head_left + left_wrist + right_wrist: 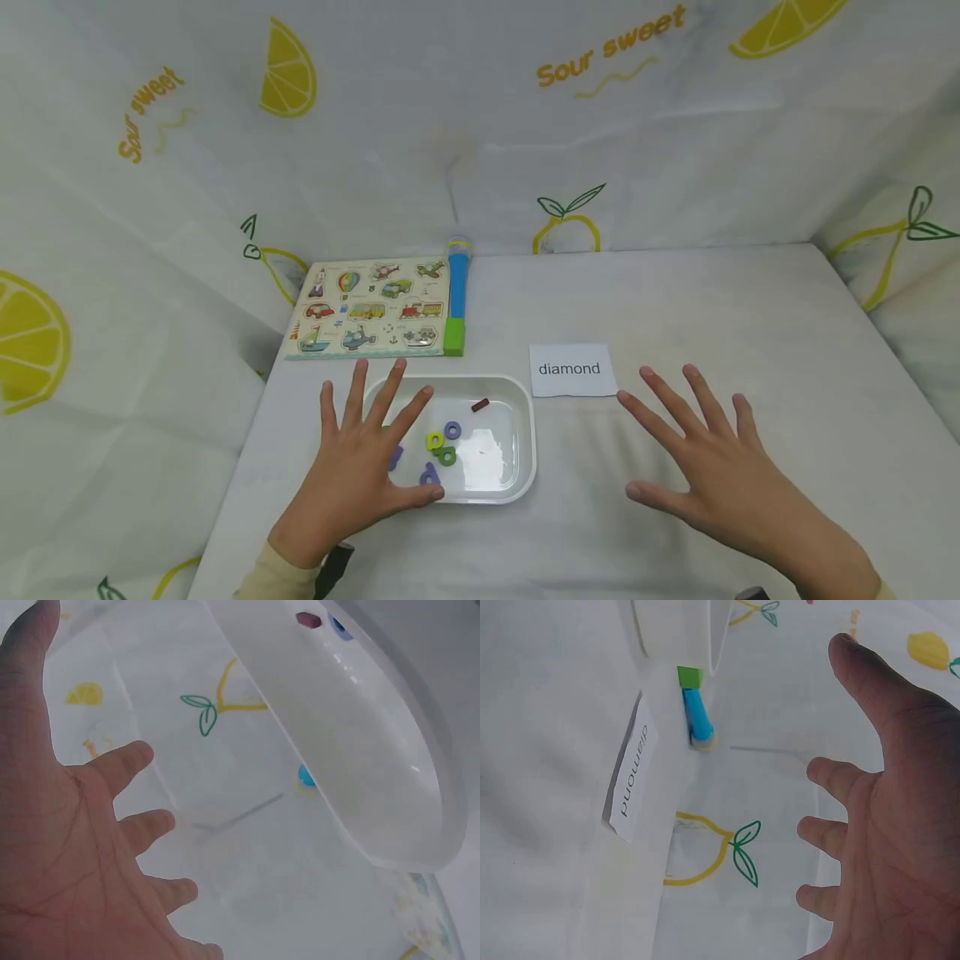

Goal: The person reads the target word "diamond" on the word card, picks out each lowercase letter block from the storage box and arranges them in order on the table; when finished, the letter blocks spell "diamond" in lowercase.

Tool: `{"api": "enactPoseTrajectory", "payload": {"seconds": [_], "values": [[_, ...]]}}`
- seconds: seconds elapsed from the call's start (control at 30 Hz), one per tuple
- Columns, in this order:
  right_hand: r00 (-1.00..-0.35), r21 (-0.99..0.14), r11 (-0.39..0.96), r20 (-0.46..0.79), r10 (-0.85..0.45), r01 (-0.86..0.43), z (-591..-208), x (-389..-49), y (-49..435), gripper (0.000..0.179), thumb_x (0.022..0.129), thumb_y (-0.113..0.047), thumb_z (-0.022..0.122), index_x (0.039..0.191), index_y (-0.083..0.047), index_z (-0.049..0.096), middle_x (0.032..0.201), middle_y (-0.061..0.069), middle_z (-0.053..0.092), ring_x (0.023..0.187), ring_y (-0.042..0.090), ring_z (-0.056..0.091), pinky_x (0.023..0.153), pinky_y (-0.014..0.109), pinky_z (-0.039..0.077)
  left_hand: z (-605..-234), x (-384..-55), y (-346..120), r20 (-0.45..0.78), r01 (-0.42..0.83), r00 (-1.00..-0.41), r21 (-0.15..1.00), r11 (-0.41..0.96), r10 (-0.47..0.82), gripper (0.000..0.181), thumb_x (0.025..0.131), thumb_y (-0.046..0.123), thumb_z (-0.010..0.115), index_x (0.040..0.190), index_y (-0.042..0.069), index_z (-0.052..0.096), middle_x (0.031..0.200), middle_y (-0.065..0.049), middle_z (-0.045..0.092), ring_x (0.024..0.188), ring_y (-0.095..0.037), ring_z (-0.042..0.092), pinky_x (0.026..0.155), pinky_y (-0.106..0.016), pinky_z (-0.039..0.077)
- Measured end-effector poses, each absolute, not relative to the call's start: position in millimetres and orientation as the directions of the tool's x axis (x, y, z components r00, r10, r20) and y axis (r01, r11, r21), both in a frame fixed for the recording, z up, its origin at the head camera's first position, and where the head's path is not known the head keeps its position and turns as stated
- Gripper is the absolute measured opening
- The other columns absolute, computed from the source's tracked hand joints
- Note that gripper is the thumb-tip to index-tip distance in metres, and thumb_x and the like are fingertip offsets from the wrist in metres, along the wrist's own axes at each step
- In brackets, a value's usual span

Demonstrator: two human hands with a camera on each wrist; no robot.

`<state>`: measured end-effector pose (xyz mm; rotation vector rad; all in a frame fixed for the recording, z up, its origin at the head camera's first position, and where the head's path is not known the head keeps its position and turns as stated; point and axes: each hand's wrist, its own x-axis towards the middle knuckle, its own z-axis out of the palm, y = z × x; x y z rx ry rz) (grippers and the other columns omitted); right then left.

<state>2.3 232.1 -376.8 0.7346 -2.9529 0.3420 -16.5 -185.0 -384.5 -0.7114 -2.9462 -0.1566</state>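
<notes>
My left hand [360, 467] spreads its fingers above the left part of a white tray [525, 450], holding nothing. In the tray lie several small coloured letters, among them a blue-purple ring-shaped one [452, 430], a yellow one [435, 440], a green one [447, 456] and a purple one [429, 474]. A small dark red bar-shaped piece [480, 405] lies near the tray's far side. Other letters are partly hidden by the left hand. To the right, my right hand [720, 475] is also spread with nothing in it, near a white card [573, 383] printed "diamond".
Behind the tray lies a vehicle picture puzzle board [367, 308]. Along its right edge is a blue and green stick-shaped toy [458, 287] with a clear tip. A white cloth [712, 308] covers the table, and a fruit-printed curtain [450, 125] hangs behind and at the sides.
</notes>
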Motion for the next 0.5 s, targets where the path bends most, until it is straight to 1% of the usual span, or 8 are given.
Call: {"api": "enactPoseTrajectory", "payload": {"seconds": [0.17, 0.3, 0.37, 0.43, 0.5], "values": [[-0.882, -0.220, 0.854, 0.123, -0.456, -0.472, -374.3, -2.4, 223.9, 0.096, 0.085, -0.062, 0.072, 0.162, -0.032, 0.025, 0.170, 0.000, 0.010, 0.153, 0.036, -0.008, 0.109, 0.075, -0.008, -384.5, -21.5, -189.7, 0.125, 0.461, -0.884, 0.075, 0.884, 0.450, 0.116, 0.066, 0.087, 0.068, 0.160, 0.027, 0.036, 0.171, -0.003, 0.001, 0.152, -0.039, -0.014, 0.111, -0.073, -0.005], [-0.872, -0.246, 0.837, 0.107, -0.477, -0.488, -372.9, -7.6, 213.7, 0.095, 0.086, -0.061, 0.072, 0.163, -0.032, 0.024, 0.170, 0.000, 0.009, 0.153, 0.036, -0.009, 0.110, 0.074, -0.008, -386.9, -25.0, -193.8, 0.111, 0.455, -0.888, 0.077, 0.887, 0.446, 0.118, 0.065, 0.087, 0.068, 0.160, 0.025, 0.036, 0.171, -0.003, 0.002, 0.153, -0.038, -0.011, 0.113, -0.071, -0.004], [-0.864, -0.255, 0.826, 0.109, -0.492, -0.502, -372.0, -10.3, 208.4, 0.094, 0.087, -0.061, 0.071, 0.163, -0.031, 0.025, 0.170, 0.000, 0.010, 0.153, 0.038, -0.006, 0.112, 0.073, -0.005, -387.9, -26.0, -198.0, 0.100, 0.453, -0.890, 0.087, 0.887, 0.444, 0.119, 0.064, 0.085, 0.071, 0.160, 0.024, 0.035, 0.171, -0.003, 0.003, 0.153, -0.038, -0.008, 0.114, -0.070, -0.003], [-0.856, -0.265, 0.815, 0.110, -0.505, -0.515, -371.2, -13.3, 203.5, 0.092, 0.088, -0.062, 0.069, 0.162, -0.031, 0.026, 0.170, 0.000, 0.012, 0.153, 0.038, -0.004, 0.113, 0.072, 0.000, -389.1, -26.9, -203.4, 0.085, 0.449, -0.893, 0.099, 0.888, 0.442, 0.119, 0.064, 0.084, 0.073, 0.160, 0.025, 0.034, 0.171, -0.003, 0.003, 0.153, -0.039, -0.005, 0.114, -0.069, -0.002], [-0.846, -0.285, 0.799, 0.114, -0.520, -0.530, -370.5, -16.3, 199.0, 0.089, 0.089, -0.062, 0.068, 0.162, -0.030, 0.027, 0.169, -0.001, 0.016, 0.154, 0.037, -0.001, 0.114, 0.071, 0.007, -390.5, -27.6, -209.7, 0.065, 0.437, -0.899, 0.125, 0.891, 0.433, 0.120, 0.063, 0.081, 0.076, 0.161, 0.025, 0.033, 0.171, -0.002, 0.003, 0.153, -0.039, -0.003, 0.115, -0.068, -0.004]]}}
